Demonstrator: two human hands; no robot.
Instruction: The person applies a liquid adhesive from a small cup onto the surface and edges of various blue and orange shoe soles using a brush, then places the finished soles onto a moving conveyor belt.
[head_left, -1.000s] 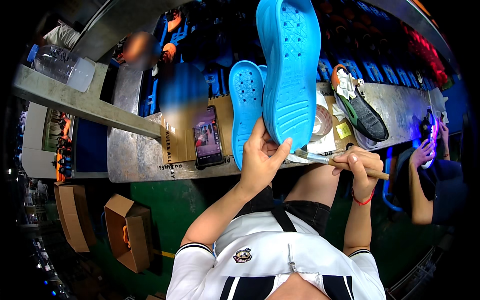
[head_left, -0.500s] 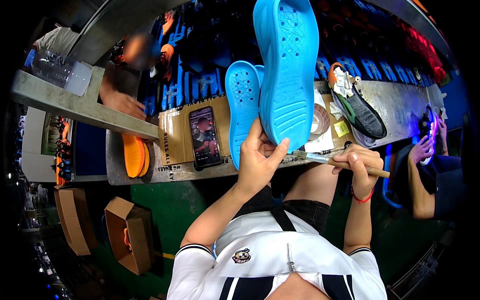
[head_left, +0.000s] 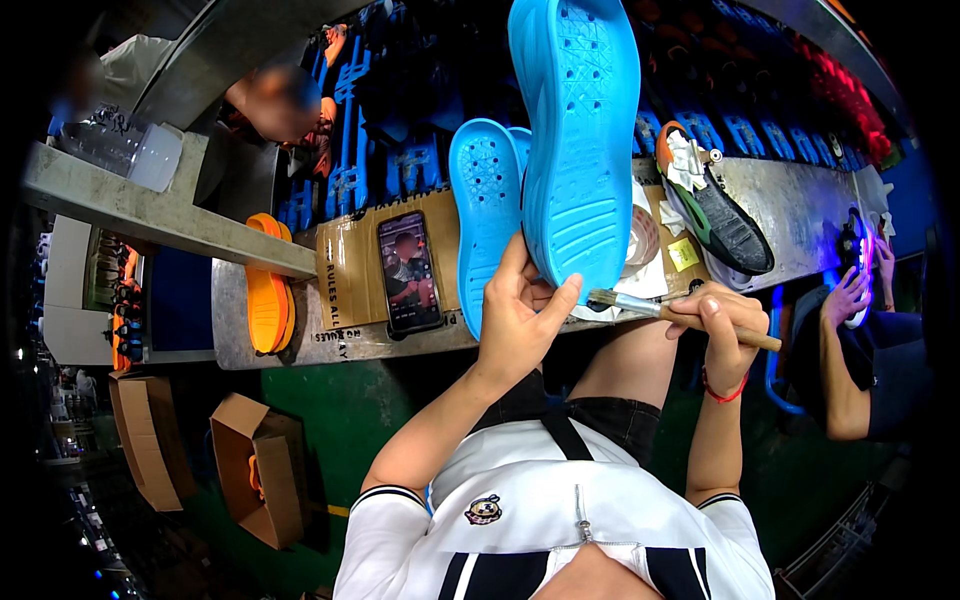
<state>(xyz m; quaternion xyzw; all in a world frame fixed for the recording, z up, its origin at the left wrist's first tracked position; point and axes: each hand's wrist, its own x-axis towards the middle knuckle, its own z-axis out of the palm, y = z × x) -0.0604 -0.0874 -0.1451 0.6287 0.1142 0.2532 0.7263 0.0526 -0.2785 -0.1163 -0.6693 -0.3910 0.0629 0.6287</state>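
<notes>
Blue sole [head_left: 580,140] upright over bench [head_left: 300,340], left hand [head_left: 520,320] grip pinching heel only, right hand [head_left: 715,320] closed on brush [head_left: 640,305] — could tip/slip w/ brush pressure.

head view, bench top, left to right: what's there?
Orange soles → phone on cardboard → blue sole lying flat → blue sole held up by left hand → brush in right hand → black shoe.
</notes>
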